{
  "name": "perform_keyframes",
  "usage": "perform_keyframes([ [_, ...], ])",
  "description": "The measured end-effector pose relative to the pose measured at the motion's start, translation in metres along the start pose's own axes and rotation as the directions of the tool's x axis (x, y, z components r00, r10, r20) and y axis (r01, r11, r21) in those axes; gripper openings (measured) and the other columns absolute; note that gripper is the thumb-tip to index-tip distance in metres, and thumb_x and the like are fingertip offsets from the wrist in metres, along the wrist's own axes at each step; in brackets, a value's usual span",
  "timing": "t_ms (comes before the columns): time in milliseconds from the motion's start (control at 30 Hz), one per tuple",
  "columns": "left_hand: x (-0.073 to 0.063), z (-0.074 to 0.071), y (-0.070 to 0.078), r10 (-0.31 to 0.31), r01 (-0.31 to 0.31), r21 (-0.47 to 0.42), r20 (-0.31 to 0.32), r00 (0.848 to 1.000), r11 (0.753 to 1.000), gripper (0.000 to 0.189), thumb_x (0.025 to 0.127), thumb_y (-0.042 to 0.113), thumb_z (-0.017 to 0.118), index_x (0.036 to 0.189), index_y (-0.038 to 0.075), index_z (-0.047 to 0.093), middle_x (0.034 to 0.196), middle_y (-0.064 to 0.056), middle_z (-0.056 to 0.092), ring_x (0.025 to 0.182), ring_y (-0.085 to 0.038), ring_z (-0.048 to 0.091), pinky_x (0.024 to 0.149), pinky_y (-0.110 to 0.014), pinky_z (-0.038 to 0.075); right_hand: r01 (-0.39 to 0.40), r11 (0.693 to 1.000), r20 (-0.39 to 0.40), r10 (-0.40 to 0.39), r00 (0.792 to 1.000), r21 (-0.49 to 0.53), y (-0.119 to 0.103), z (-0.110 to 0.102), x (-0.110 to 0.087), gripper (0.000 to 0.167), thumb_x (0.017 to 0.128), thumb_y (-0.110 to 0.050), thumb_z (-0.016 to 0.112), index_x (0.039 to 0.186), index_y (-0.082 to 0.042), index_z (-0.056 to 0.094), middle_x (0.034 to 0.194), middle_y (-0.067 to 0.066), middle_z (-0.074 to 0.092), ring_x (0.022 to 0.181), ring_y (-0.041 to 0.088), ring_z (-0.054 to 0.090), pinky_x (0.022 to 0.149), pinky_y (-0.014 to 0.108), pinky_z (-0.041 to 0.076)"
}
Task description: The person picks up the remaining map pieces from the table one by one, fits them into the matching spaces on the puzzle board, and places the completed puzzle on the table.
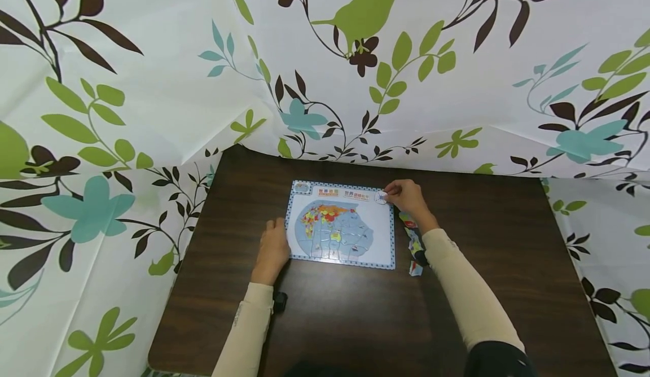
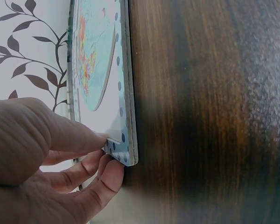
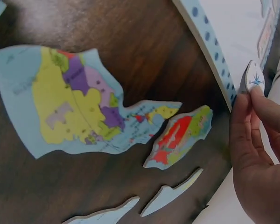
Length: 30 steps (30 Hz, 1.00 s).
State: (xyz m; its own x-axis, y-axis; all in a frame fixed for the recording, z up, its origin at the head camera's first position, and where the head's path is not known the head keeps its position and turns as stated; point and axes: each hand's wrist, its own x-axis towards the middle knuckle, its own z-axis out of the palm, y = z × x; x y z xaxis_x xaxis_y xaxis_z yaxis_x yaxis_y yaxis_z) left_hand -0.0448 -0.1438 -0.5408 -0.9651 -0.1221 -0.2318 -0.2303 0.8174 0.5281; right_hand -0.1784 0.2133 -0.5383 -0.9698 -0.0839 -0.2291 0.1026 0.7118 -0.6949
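Note:
A world map jigsaw board [image 1: 383, 236] with a blue dotted border lies flat on the table, its oval map partly filled with pieces. My left hand [image 1: 272, 250] grips the board's left edge. In the left wrist view, the thumb presses on top near a corner and the fingertips meet the edge. Near the board's upper right corner, my right hand [image 1: 410, 201] pinches a small round compass puzzle piece [image 3: 255, 78] between thumb and fingers. Whether that piece touches the board is hard to tell.
Right of the board, loose map pieces lie on the dark wooden table [image 1: 345, 320], including a large yellow and purple one [image 3: 60, 112] and a red and green one [image 3: 179, 137]. Leaf-patterned cloth [image 1: 167, 72] hangs behind and beside the table.

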Motion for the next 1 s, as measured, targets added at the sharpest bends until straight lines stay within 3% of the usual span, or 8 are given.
perform_keyframes([
  [233, 0.000, 0.000, -0.001, -0.014, 0.014, 0.001, 0.007, 1.000, 1.000, 0.047, 0.098, -0.012, 0.059, 0.143, -0.004, 0.053, 0.136, -0.031, 0.055, 0.116, -0.049, 0.062, 0.097, -0.061, 0.054, 0.017, 0.993, 0.024, -0.014, 1.000, -0.116, -0.009, 0.007, -0.001, 0.019, 0.100, -0.009, 0.073, 0.116, 0.001, 0.075, 0.113, 0.021, 0.073, 0.103, 0.032, 0.068, 0.091, 0.045, 0.058],
  [400, 0.000, 0.001, -0.001, -0.007, 0.007, 0.000, 0.003, 1.000, 1.000, 0.045, 0.099, -0.011, 0.058, 0.143, -0.004, 0.053, 0.136, -0.031, 0.055, 0.116, -0.049, 0.062, 0.096, -0.062, 0.054, 0.006, 0.989, 0.023, -0.003, 1.000, -0.146, -0.014, 0.007, -0.002, 0.015, 0.100, -0.008, 0.074, 0.112, 0.000, 0.076, 0.111, 0.019, 0.073, 0.100, 0.031, 0.067, 0.090, 0.044, 0.057],
  [667, 0.000, 0.002, -0.001, -0.008, 0.008, -0.004, 0.004, 1.000, 1.000, 0.045, 0.099, -0.011, 0.057, 0.144, -0.005, 0.052, 0.137, -0.032, 0.054, 0.117, -0.049, 0.061, 0.097, -0.062, 0.054, -0.003, 0.991, 0.031, 0.007, 0.999, -0.131, -0.013, 0.003, -0.005, 0.012, 0.101, -0.009, 0.073, 0.110, -0.002, 0.076, 0.110, 0.018, 0.072, 0.098, 0.030, 0.064, 0.088, 0.041, 0.055],
  [867, -0.001, 0.002, -0.001, 0.009, -0.009, 0.009, -0.013, 1.000, 1.000, 0.044, 0.097, -0.012, 0.059, 0.140, -0.006, 0.053, 0.133, -0.033, 0.056, 0.111, -0.050, 0.062, 0.094, -0.062, 0.054, 0.061, 0.993, -0.029, -0.064, 0.998, -0.106, -0.008, -0.012, -0.009, 0.012, 0.099, -0.009, 0.075, 0.108, -0.002, 0.078, 0.106, 0.019, 0.075, 0.096, 0.031, 0.069, 0.085, 0.045, 0.058],
  [1000, 0.000, 0.001, -0.002, 0.010, -0.009, 0.011, -0.010, 1.000, 1.000, 0.043, 0.098, -0.011, 0.058, 0.141, -0.007, 0.053, 0.133, -0.034, 0.056, 0.111, -0.050, 0.062, 0.094, -0.062, 0.054, 0.052, 0.993, -0.059, -0.058, 0.997, -0.102, -0.006, -0.026, -0.010, 0.019, 0.101, -0.012, 0.074, 0.115, 0.000, 0.077, 0.108, 0.020, 0.075, 0.100, 0.034, 0.071, 0.089, 0.049, 0.058],
])
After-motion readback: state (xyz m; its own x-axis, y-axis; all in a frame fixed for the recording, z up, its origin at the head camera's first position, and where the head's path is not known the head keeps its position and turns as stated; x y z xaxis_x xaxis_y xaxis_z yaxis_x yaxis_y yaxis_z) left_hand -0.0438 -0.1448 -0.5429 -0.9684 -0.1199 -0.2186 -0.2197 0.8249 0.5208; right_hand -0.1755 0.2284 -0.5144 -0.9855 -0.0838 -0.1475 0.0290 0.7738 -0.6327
